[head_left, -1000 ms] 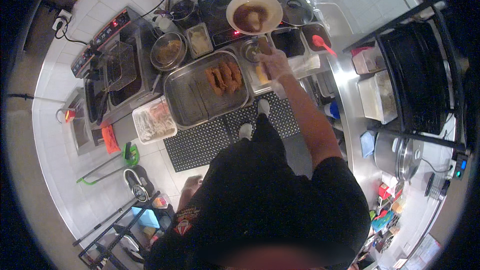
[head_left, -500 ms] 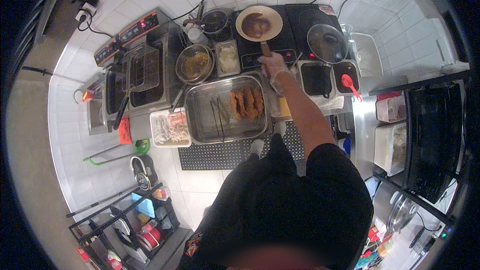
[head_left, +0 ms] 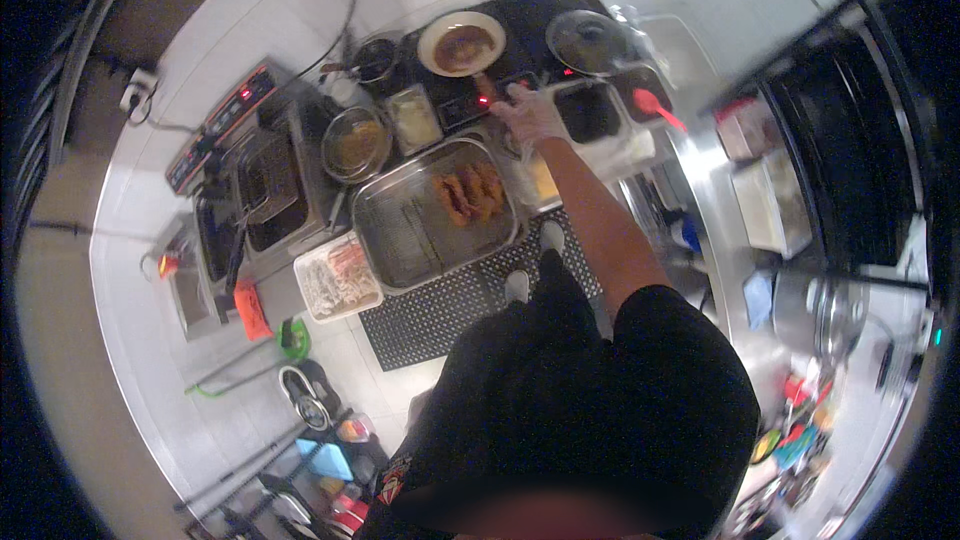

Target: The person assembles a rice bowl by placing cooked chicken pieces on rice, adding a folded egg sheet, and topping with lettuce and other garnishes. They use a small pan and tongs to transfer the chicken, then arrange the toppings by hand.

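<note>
Already have brown sauce (head_left: 463, 50) in the cream frying pan (head_left: 429, 42) on the black hob (head_left: 530, 18), and crispy fried strips (head_left: 468, 196) on the metal rack tray (head_left: 398, 232). Seem partway done, with sauce not yet tipped out. Hold the gloved right hand (head_left: 530, 118) open, fingers spread, near the pan handle (head_left: 484, 84), gripping nothing in sight. Can't tell about the mostly hidden left hand (head_left: 417, 406)

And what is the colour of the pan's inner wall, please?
The pan is cream or off-white inside, around the brown contents; the head view shows it best.
</note>
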The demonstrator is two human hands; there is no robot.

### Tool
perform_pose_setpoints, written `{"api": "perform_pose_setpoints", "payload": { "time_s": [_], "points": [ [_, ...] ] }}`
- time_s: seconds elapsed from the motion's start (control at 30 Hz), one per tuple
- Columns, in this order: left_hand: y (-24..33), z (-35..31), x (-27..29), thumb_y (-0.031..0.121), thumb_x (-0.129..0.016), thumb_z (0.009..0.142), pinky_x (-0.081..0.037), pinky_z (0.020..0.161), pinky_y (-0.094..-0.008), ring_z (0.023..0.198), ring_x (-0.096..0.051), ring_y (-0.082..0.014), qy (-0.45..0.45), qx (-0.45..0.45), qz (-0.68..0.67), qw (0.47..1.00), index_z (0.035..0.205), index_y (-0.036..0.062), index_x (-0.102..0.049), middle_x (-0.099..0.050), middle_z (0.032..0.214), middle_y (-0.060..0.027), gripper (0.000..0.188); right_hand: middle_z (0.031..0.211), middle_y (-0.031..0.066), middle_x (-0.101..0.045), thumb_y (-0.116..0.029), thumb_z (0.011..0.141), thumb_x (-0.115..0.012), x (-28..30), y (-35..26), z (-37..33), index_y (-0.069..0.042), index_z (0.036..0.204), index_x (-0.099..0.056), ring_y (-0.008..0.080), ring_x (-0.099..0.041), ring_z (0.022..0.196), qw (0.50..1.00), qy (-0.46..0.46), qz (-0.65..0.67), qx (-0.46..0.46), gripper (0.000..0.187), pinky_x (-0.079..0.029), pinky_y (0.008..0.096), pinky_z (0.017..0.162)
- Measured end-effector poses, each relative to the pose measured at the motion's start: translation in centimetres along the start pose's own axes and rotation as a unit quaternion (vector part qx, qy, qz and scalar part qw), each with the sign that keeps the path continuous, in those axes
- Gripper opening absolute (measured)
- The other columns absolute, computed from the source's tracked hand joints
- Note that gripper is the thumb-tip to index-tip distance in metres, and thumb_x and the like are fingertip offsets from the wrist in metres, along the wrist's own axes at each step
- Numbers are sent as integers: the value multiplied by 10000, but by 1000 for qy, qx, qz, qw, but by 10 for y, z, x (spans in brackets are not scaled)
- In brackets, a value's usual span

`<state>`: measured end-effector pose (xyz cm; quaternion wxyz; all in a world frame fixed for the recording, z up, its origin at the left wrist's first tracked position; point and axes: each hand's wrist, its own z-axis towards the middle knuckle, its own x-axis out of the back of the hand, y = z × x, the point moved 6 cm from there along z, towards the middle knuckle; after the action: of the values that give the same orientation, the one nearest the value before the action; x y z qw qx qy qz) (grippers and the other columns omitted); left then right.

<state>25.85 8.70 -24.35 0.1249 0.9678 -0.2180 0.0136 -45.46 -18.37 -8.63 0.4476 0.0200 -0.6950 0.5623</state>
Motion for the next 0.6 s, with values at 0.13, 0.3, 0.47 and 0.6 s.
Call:
{"api": "perform_pose_setpoints", "payload": {
  "time_s": [0.13, 0.3, 0.47, 0.6],
  "points": [
    [99, 62, 4, 332, -556, 1028, -551, 825, -356, 935, -669, -210, -53, -37, 118, 991, 1227, 39, -628, -695, 1178, -117, 361, 1028, 140, -673, -367, 922, -643, 42, 24, -142, -96, 1145, -674, 333, -650, 982, 996, -50, -5, 72, 352, -522, 447, 890],
    [250, 144, -91, 345, -555, 1030, -549, 827, -355, 937, -667, -210, -109, -62, 330, 935, 1233, 42, -624, -693, 1182, -116, 372, 1115, 154, -705, -388, 929, -593, 70, 178, -408, -135, 1102, -715, 351, -674, 1036, 927, -217, -151, -267, 330, -560, 462, 917],
    [295, 165, -184, 358, -553, 1032, -548, 828, -355, 939, -666, -210, -120, -116, 477, 863, 1239, 44, -621, -691, 1185, -116, 382, 1269, 117, -704, -456, 962, -613, 113, 284, -770, -141, 1215, -738, 300, -658, 1181, 800, -11, -24, -599, 423, -512, 453, 1023],
    [274, 170, -270, 369, -552, 1033, -547, 830, -355, 941, -665, -211, -174, -230, 697, 656, 1244, 46, -618, -690, 1188, -116, 391, 1073, 123, -756, -211, 901, -653, 68, 314, -967, -137, 1059, -782, 281, -722, 1004, 732, 22, -163, -661, 218, -558, 384, 847]
  ]
}}
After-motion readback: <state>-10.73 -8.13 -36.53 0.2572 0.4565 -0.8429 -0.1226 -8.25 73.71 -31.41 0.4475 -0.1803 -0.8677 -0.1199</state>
